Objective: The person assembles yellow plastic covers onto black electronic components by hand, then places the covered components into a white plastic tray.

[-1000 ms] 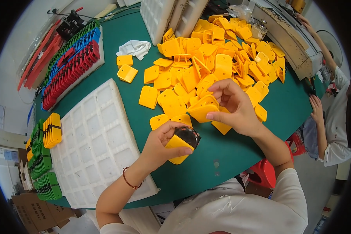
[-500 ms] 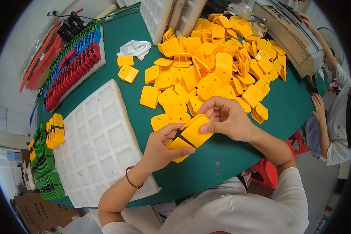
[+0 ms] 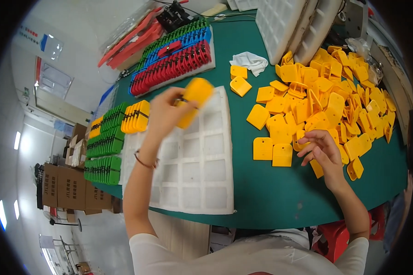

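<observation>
My left hand [image 3: 164,113] is closed around a yellow plastic clip [image 3: 199,93] with a black band across it, held in the air over the far part of a white gridded foam tray [image 3: 225,192]. A row of banded yellow clips [image 3: 135,117] stands just left of that hand. My right hand [image 3: 325,156] hovers with loosely bent fingers apart, holding nothing, at the near edge of a heap of loose yellow plastic pieces [image 3: 280,130]. These are flat plates with rounded corners and small holes, several of them folded in two.
Banded green clips [image 3: 103,169] line the tray's left side. Beyond it, another board carries rows of red [image 3: 179,66], blue and green clips. A white cloth [image 3: 250,62] lies on the green table [image 3: 266,197]; foam trays [image 3: 280,27] stand upright at the back.
My left hand has carried the banded yellow clip away leftward, over the foam tray. My right hand has let go of it and opened beside the heap. The view has turned left.
</observation>
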### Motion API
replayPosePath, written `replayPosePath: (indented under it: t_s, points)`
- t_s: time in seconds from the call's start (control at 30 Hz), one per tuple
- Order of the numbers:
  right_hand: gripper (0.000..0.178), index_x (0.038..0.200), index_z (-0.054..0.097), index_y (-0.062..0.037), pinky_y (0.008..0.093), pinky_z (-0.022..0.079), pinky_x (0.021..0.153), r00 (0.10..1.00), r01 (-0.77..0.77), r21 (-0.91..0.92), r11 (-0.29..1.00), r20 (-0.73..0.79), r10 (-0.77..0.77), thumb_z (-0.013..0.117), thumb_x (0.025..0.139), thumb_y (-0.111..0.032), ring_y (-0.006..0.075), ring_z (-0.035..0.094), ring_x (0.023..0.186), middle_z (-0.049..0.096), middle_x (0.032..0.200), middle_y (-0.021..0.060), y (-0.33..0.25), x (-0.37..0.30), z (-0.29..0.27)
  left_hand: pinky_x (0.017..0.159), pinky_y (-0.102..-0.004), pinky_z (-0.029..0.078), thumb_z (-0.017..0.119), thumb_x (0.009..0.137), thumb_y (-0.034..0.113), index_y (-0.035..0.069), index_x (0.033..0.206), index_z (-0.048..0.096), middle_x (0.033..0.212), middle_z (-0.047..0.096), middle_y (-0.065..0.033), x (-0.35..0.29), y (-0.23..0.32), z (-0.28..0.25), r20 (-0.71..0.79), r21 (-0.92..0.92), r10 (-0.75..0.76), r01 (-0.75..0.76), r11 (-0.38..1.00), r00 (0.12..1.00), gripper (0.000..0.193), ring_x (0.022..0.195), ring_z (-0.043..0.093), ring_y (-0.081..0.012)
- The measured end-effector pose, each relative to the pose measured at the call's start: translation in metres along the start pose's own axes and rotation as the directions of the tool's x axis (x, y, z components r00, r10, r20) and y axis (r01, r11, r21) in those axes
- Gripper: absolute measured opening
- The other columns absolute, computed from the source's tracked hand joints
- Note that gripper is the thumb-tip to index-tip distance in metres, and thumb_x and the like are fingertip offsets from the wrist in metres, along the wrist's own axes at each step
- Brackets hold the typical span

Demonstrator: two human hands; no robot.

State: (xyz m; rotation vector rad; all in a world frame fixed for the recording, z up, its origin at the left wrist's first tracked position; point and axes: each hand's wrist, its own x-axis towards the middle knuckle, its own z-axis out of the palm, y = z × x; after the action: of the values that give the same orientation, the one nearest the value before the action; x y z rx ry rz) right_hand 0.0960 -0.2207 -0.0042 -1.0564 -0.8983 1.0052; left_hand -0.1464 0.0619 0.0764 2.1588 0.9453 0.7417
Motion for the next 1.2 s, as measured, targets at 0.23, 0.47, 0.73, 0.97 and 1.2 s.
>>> replayPosePath:
  t_s: [0.23,0.47,0.73,0.97,1.2]
  points:
    - [0.032,0.117,0.044,-0.0019,0.0272,0.046,0.073,1.0,0.011,-0.026,1.0,-0.012,-0.011,0.052,0.091,-0.018,0.015,0.056,0.088,0.054,0.109,0.0112,0.002,0.005,0.003,0.067,-0.0367,0.05,0.075,0.065,0.026,0.001,0.086,0.062,0.079,0.066,-0.0145,0.029,-0.104,-0.091,-0.383,0.679,-0.002,0.283,0.678,0.924,0.034,0.072,0.062,-0.03]
    - [0.028,0.114,0.045,-0.0014,0.0244,0.047,0.071,1.0,0.018,-0.123,0.992,-0.015,-0.02,0.053,0.088,-0.009,0.0118,0.055,0.085,0.055,0.106,0.0098,0.006,0.003,0.002,0.079,-0.0392,0.044,0.074,0.064,0.028,0.006,0.09,0.062,0.083,0.063,-0.0106,0.02,-0.137,-0.085,-0.285,0.918,0.214,0.202,0.34,0.934,0.036,0.086,0.053,-0.0305]
    - [0.027,0.111,0.046,-0.0002,0.0223,0.046,0.069,0.999,0.053,-0.232,0.971,0.003,-0.054,0.054,0.086,-0.003,0.0105,0.056,0.08,0.057,0.102,0.0101,0.007,0.003,0.007,0.086,-0.0428,0.039,0.072,0.065,0.024,0.004,0.101,0.056,0.107,0.052,-0.0137,0.009,-0.145,-0.088,-0.35,0.883,0.214,0.244,0.402,0.912,0.044,0.101,0.045,-0.0324]
    - [0.028,0.111,0.048,-0.0019,0.0231,0.047,0.066,0.983,0.184,-0.371,0.91,0.077,-0.168,0.054,0.083,-0.001,0.011,0.056,0.076,0.059,0.1,0.0095,0.016,-0.004,0.006,0.101,-0.0442,0.028,0.068,0.07,0.017,0.0,0.116,0.048,0.122,0.047,-0.0175,0.002,-0.135,-0.054,-0.265,0.843,0.474,-0.037,0.537,0.84,0.053,0.117,0.039,-0.0357]
    - [0.027,0.109,0.048,-0.0006,0.0364,0.049,0.072,0.986,0.161,-0.526,0.835,0.051,-0.159,0.054,0.083,-0.006,0.0285,0.06,0.08,0.058,0.1,0.0135,0.004,-0.005,0.01,0.103,-0.0351,0.031,0.062,0.077,0.005,0.003,0.12,0.047,0.125,0.048,-0.0101,-0.08,0.055,0.077,0.268,-0.434,0.08,0.046,0.9,0.96,0.045,0.122,0.042,-0.0221]
